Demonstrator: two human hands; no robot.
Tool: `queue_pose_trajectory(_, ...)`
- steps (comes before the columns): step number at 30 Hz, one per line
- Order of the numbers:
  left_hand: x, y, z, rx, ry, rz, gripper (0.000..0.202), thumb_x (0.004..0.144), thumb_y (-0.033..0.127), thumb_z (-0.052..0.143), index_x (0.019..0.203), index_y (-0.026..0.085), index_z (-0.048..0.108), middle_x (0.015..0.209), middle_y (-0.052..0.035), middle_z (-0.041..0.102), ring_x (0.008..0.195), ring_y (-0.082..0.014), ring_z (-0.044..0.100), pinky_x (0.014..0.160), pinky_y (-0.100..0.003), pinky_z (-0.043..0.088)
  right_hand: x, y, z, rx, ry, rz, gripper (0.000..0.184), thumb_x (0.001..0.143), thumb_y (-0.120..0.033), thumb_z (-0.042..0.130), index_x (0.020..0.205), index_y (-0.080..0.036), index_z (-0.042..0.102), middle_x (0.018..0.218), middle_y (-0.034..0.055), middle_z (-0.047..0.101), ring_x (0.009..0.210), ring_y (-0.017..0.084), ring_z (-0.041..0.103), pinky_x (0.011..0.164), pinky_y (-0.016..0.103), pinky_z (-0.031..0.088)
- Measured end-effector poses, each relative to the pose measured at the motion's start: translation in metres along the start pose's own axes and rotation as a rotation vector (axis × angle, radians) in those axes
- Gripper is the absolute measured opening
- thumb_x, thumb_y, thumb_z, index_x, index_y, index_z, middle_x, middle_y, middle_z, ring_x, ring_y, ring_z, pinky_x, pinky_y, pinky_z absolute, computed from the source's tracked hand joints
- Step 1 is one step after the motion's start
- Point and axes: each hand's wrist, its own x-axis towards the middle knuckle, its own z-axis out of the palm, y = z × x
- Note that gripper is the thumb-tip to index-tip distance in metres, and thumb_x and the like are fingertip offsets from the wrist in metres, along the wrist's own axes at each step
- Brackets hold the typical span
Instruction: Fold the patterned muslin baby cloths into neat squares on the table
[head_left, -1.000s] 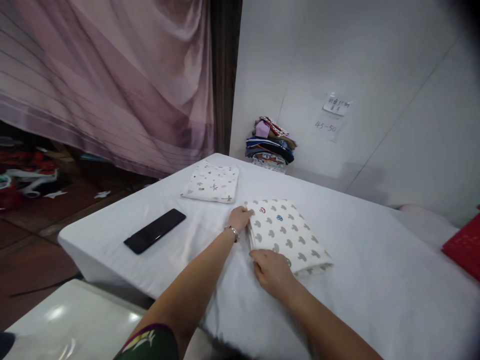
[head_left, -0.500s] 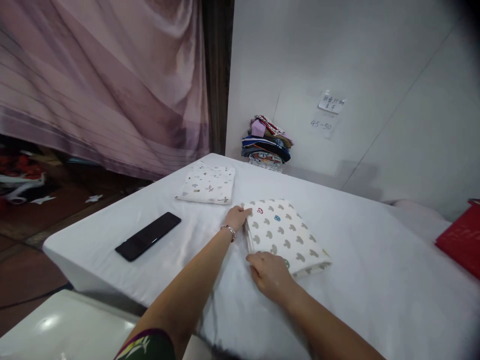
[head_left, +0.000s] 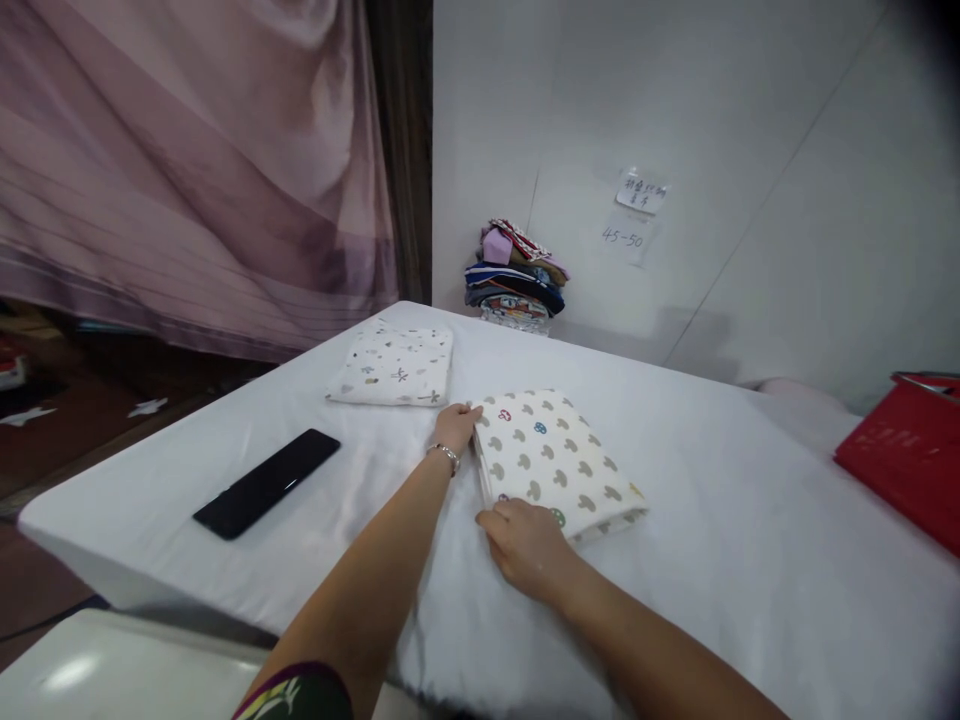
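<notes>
Mushroom-print cloth (head_left: 555,455), folded into a flat square, lies near the middle of the white-covered table (head_left: 750,560). A red box (head_left: 907,455) sits at the right edge, well apart from it. A second folded cloth (head_left: 394,365) lies to the far left, and a black phone (head_left: 266,483) lies left of the hands. A stack of clothes (head_left: 516,280) stands by the far wall. The right hand (head_left: 525,545) rests palm down, fingers loose on the cloth's near left corner. The left hand (head_left: 456,425) touches the far left corner, fingers curled; whether it grips cannot be told.
</notes>
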Motion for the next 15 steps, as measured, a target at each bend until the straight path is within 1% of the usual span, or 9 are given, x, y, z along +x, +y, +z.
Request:
queue_pose_trajectory(2, -0.001, 0.002, -0.001, -0.033, -0.023, -0.029, 0.026, 0.065, 0.041, 0.063, 0.062, 0.016, 0.057, 0.050, 0.0029, 0.051, 0.050, -0.0104, 0.047, 0.050, -0.022, 0.036, -0.002, 0.001, 0.000, 0.065, 0.011, -0.008, 0.018, 0.082, -0.015, 0.041, 0.090, -0.021, 0.056, 0.080, 0.0022, 0.058, 0.078, 0.017, 0.051, 0.059, 0.027, 0.033)
queue_pose_trajectory(4, -0.004, 0.005, -0.004, -0.067, -0.051, -0.056, 0.026, 0.067, 0.040, 0.062, 0.062, 0.016, 0.057, 0.048, 0.0033, 0.049, 0.046, -0.0094, 0.046, 0.048, -0.021, 0.036, -0.003, 0.003, -0.002, 0.203, 0.051, 0.015, 0.019, 0.083, -0.016, 0.041, 0.092, -0.022, 0.057, 0.080, 0.0010, 0.059, 0.077, 0.015, 0.052, 0.063, 0.025, 0.036)
queue_pose_trajectory(7, -0.009, 0.010, -0.007, -0.120, -0.092, -0.080, 0.026, 0.070, 0.038, 0.060, 0.059, 0.016, 0.055, 0.046, 0.0040, 0.047, 0.042, -0.0076, 0.043, 0.045, -0.020, 0.035, -0.001, 0.009, -0.007, 0.410, 0.183, 0.107, 0.020, 0.084, -0.016, 0.041, 0.094, -0.022, 0.057, 0.082, 0.0005, 0.058, 0.076, 0.013, 0.053, 0.068, 0.023, 0.039)
queue_pose_trajectory(9, -0.012, 0.013, -0.010, -0.149, -0.112, -0.089, 0.026, 0.071, 0.037, 0.060, 0.058, 0.016, 0.053, 0.045, 0.0045, 0.046, 0.041, -0.0071, 0.042, 0.045, -0.020, 0.035, 0.003, 0.014, -0.012, 0.457, 0.272, 0.153, 0.018, 0.084, -0.017, 0.042, 0.092, -0.021, 0.058, 0.084, 0.0017, 0.058, 0.079, 0.013, 0.053, 0.071, 0.023, 0.039)
queue_pose_trajectory(10, -0.013, 0.014, -0.011, -0.161, -0.119, -0.093, 0.026, 0.072, 0.036, 0.059, 0.058, 0.016, 0.052, 0.045, 0.0047, 0.046, 0.041, -0.0070, 0.042, 0.044, -0.020, 0.035, 0.006, 0.016, -0.014, 0.453, 0.295, 0.170, 0.018, 0.084, -0.017, 0.042, 0.090, -0.021, 0.058, 0.085, 0.0022, 0.058, 0.080, 0.013, 0.053, 0.072, 0.024, 0.039)
queue_pose_trajectory(12, -0.014, 0.015, -0.013, -0.180, -0.132, -0.099, 0.027, 0.074, 0.036, 0.058, 0.057, 0.017, 0.050, 0.044, 0.0047, 0.046, 0.040, -0.0072, 0.042, 0.044, -0.020, 0.035, 0.014, 0.020, -0.019, 0.408, 0.278, 0.217, 0.016, 0.084, -0.019, 0.043, 0.085, -0.021, 0.059, 0.084, 0.0020, 0.057, 0.079, 0.013, 0.053, 0.070, 0.024, 0.038)
queue_pose_trajectory(15, -0.016, 0.016, -0.014, -0.197, -0.150, -0.110, 0.032, 0.077, 0.037, 0.054, 0.054, 0.017, 0.047, 0.045, 0.0045, 0.045, 0.040, -0.0070, 0.042, 0.043, -0.020, 0.035, 0.027, 0.023, -0.023, 0.283, 0.163, 0.323, 0.019, 0.086, -0.027, 0.044, 0.076, -0.020, 0.058, 0.078, 0.0004, 0.057, 0.072, 0.012, 0.051, 0.064, 0.023, 0.034)
